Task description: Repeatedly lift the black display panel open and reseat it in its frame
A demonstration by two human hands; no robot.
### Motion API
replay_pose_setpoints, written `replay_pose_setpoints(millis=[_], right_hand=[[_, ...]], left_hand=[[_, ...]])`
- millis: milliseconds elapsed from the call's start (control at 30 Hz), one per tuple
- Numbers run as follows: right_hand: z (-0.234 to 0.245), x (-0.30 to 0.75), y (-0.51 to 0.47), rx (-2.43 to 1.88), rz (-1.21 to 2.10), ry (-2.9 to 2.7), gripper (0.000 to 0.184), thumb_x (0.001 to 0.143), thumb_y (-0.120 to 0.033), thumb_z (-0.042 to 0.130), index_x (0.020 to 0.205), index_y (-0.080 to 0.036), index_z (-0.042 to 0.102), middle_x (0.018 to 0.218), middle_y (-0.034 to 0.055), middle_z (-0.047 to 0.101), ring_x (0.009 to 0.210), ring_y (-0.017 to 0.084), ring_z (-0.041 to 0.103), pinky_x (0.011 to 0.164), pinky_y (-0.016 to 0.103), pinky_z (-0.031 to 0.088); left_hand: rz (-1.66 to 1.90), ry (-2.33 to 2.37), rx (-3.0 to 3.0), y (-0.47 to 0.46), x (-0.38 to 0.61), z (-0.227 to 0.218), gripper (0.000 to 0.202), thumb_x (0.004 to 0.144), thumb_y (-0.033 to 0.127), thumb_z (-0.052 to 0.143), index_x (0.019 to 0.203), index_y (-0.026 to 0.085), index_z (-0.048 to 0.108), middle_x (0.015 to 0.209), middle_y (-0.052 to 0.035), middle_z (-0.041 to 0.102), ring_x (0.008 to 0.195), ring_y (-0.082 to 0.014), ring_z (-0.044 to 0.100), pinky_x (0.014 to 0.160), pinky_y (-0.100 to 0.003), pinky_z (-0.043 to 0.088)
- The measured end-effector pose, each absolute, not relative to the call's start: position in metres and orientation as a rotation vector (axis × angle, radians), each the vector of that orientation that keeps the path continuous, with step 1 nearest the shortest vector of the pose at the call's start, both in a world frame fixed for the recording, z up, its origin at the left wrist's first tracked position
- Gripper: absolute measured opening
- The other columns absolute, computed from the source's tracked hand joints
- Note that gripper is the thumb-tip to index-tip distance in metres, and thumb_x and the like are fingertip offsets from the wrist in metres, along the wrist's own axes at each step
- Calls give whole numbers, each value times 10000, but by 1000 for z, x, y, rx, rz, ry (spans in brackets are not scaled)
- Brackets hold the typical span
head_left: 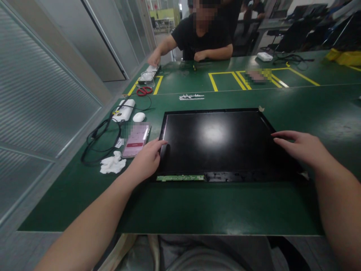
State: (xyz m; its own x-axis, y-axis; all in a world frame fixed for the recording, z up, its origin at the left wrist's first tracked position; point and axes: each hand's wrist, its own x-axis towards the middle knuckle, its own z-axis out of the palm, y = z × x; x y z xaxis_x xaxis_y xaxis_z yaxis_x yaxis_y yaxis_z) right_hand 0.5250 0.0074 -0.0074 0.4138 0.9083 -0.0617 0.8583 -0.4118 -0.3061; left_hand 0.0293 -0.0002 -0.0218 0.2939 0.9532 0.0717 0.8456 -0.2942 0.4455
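Observation:
A black LCD screen panel (225, 146) lies face up on the green table (214, 210), with light glaring off its glass. Along its near edge, toward the left, runs a narrow green circuit board (180, 178). My left hand (146, 160) grips the panel's left edge, thumb over the frame and the other fingers partly hidden. At the right edge, my right hand (303, 146) has its thumb and fingers around the frame. Small pieces of tape (261, 109) stick to the panel's far right corner.
Left of the panel are a phone (137, 140), crumpled tissue (113, 163), a white mouse-like object (139, 117), a white power bank (124, 110) and black cables (97, 137). Red-handled scissors (144, 91) and thin white strips (191, 97) lie beyond. A person in black (203, 37) sits opposite.

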Motion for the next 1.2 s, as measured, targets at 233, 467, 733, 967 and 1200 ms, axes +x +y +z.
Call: replay_pose_setpoints(millis=[233, 467, 733, 967, 1200], right_hand=[[-13, 531, 10, -2437, 310, -1587, 540, 770, -566, 548, 1117, -261, 828, 690, 60, 667, 703, 285, 628, 747, 436, 514], [-13, 534, 12, -2459, 301, -1560, 560, 740, -577, 548, 1127, -277, 819, 810, 81, 736, 767, 308, 662, 772, 456, 528], [-19, 540, 13, -2454, 241, -1600, 538, 755, -573, 540, 1110, -288, 827, 964, 99, 796, 850, 328, 702, 783, 465, 548], [-21, 543, 14, -2489, 223, -1636, 556, 776, -589, 506, 1093, -285, 846, 946, 114, 795, 870, 346, 707, 776, 466, 551], [-23, 544, 14, -2446, 247, -1637, 547, 750, -600, 538, 1058, -283, 861, 934, 114, 806, 894, 360, 722, 804, 484, 562]], left_hand=[[639, 1635, 2076, -3, 32, -19, 505, 857, 114, 505, 1252, 214, 803, 1427, -137, 763, 1345, -396, 691, 1162, -571, 512], [890, 1612, 1782, -10, 34, -10, 451, 852, 154, 591, 1229, 240, 821, 642, 27, 617, 546, -192, 559, 612, -310, 491], [1323, 1335, 905, -12, 58, 6, 409, 604, 114, 829, 992, 222, 756, 1119, -26, 806, 759, -181, 735, 626, -267, 602], [1368, 1329, 629, -10, 67, 13, 340, 664, -2, 755, 934, 198, 701, 920, 5, 789, 667, -133, 727, 601, -213, 607], [1254, 1278, 535, -6, 61, 3, 427, 742, 30, 771, 1115, 215, 676, 884, 2, 808, 594, -158, 746, 517, -232, 598]])
